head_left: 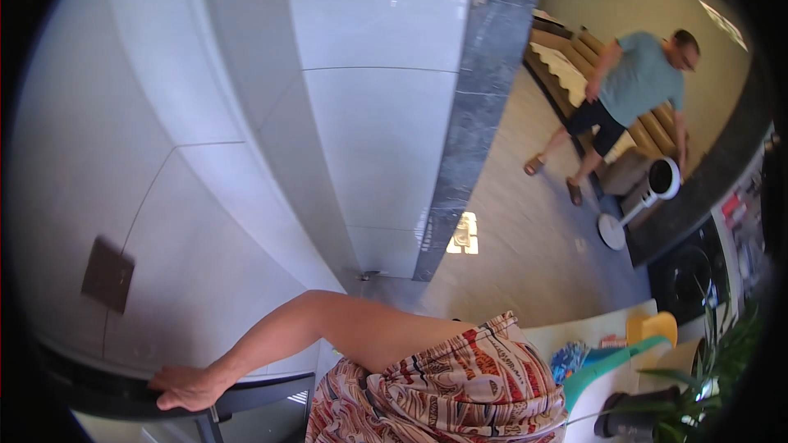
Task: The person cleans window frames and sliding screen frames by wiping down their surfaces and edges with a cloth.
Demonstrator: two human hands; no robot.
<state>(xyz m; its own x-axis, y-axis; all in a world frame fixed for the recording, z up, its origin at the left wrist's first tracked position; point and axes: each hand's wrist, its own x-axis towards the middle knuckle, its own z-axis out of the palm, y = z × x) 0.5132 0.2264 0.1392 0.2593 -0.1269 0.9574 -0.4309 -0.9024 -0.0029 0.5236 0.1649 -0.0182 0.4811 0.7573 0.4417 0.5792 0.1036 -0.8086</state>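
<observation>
My left arm reaches out to the left from a sleeve printed in red and white at the bottom of the view. My left hand lies on a dark rail at the lower left, with its fingers curled over the edge. A dark frame runs on from the rail to the right of the hand. My right hand is out of view.
A white tiled wall with a brown square plate fills the left. A grey stone pillar stands in the middle. Beyond it, another person stands by a beige sofa and a white fan. A yellow chair and a plant are at the lower right.
</observation>
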